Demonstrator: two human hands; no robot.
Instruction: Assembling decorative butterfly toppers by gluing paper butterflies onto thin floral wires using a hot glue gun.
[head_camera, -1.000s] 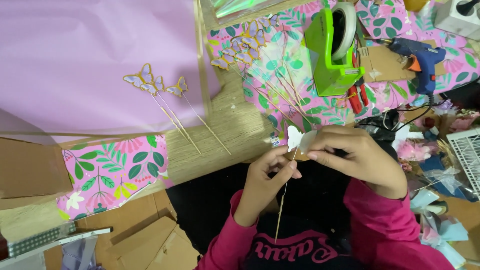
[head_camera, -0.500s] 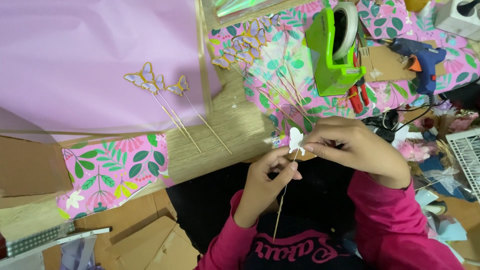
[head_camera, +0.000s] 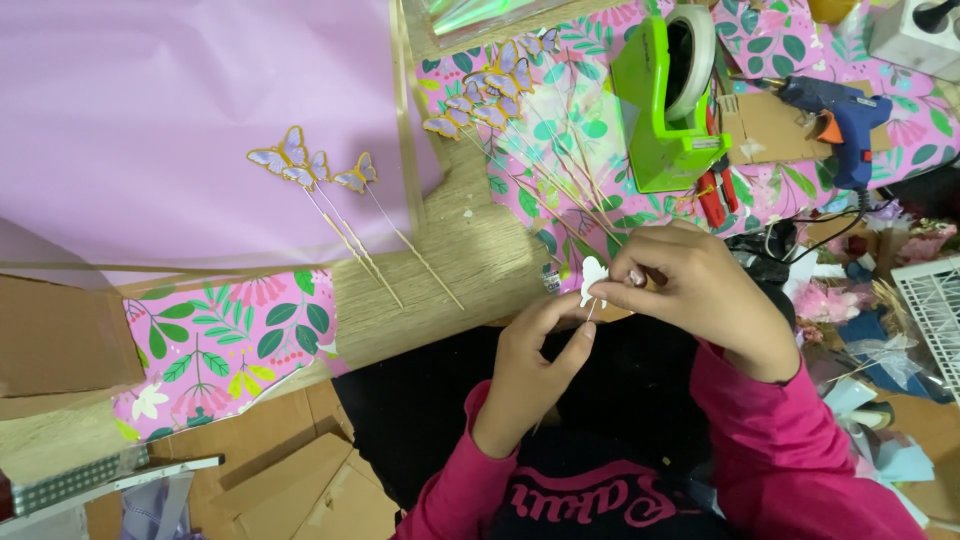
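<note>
Both hands over lap, near surface edge. Right hand (head_camera: 700, 295) fingers pinch white paper butterfly (head_camera: 592, 282); left hand (head_camera: 535, 365) fingers clamp thin wooden skewer (head_camera: 590, 312) just below it. Paper's light, flimsy, creases easily; hold skewer, not wings.

Long pink sleeves, black top with pink lettering, bare hands

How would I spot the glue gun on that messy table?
Start at the bright green tape dispenser near the top middle. Look right, past the brown cardboard piece, to the glue gun lying on the pink leafy paper. It is the only blue, pistol-shaped tool there, with an orange trigger.
</note>
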